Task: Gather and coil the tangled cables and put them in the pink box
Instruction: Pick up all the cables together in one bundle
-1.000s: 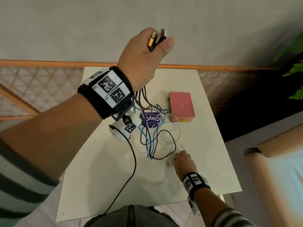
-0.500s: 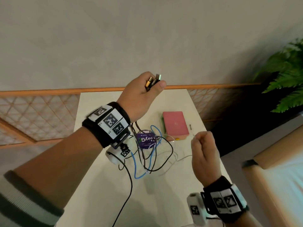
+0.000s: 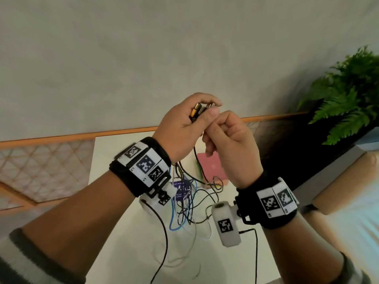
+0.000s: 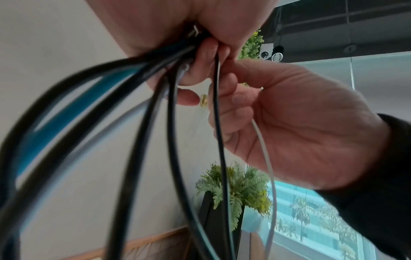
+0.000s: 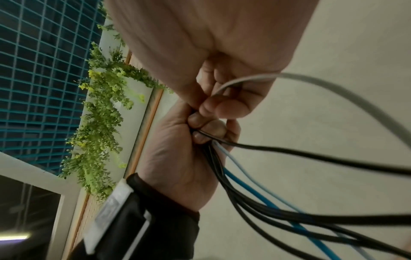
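While pink box (image 3: 212, 168) shut — cables (image 3: 190, 203) outside.

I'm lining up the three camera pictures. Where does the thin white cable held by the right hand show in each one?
Head: not clearly visible; the right hand hides it where it meets the left hand.
Left wrist: white cable at right of centre, running down from the right hand's fingers.
Right wrist: it arcs from upper centre to the right edge.
Shared landmark: the bundle of black and blue cables in the left hand.
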A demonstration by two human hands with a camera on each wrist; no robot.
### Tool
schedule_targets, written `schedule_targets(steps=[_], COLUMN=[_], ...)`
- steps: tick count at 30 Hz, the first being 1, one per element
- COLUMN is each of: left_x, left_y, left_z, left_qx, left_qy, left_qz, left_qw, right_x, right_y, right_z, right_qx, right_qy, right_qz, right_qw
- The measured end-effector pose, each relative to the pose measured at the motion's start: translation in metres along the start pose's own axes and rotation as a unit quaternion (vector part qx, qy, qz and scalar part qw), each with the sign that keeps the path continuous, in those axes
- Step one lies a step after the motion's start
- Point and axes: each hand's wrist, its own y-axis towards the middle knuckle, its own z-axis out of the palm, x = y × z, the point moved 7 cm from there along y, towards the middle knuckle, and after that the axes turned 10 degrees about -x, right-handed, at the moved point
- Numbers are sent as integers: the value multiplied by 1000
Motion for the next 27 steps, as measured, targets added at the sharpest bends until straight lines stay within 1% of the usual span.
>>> schedule_targets(steps=[2, 4, 6, 7, 9, 10, 11, 14, 16, 17, 19, 20, 21, 22, 23, 24, 25, 27], left_x=[-3, -9, -19, -26, -42, -50, -57, -70, -73, -72, -68, -64, -57, -49, -40, -31, -23, -14], left_y=[7, 12, 14, 15, 19, 21, 24, 33, 37, 38, 40, 41, 45, 48, 50, 51, 53, 53], left_z=[-7, -12, -14, -15, -15, -14, -13, -11, -10, -10, -9, -11, -14, -17, -20, -24, -27, -27], left_qx=[-25, -41, -45, -47, -51, -52, -51, -38, -31, -28, -37, -58, -85, -112, -138, -161, -177, -179], left_qy=[28, 84, 147, 168, 194, 204, 216, 258, 269, 263, 217, 167, 92, 0, -91, -160, -203, -247], left_qz=[10, 27, 60, 79, 122, 144, 163, 201, 210, 205, 174, 136, 77, 6, -66, -125, -167, -215], left_qw=[999, 995, 986, 981, 972, 967, 961, 944, 939, 942, 960, 975, 989, 994, 984, 966, 948, 928], right_x=[6, 9, 14, 16, 21, 22, 21, 19, 18, 17, 15, 13, 11, 8, 4, -1, -6, -15], right_y=[5, 12, 17, 18, 16, 14, 15, 20, 23, 23, 21, 19, 16, 11, 5, 0, -3, -8], right_z=[2, 4, 9, 13, 22, 27, 30, 35, 38, 40, 42, 43, 44, 45, 45, 45, 45, 47], right_qx=[5, 23, 62, 93, 155, 173, 178, 155, 136, 134, 128, 122, 117, 115, 114, 112, 106, 95], right_qy=[-18, -28, -29, -24, -21, -28, -32, -5, 10, 1, -59, -90, -110, -120, -123, -121, -113, -79], right_qz=[-4, -1, -5, -5, 4, 7, 8, 16, 20, 13, -12, -26, -38, -52, -62, -62, -54, -33], right_qw=[1000, 999, 998, 995, 988, 984, 983, 988, 990, 991, 990, 988, 986, 985, 984, 984, 986, 992])
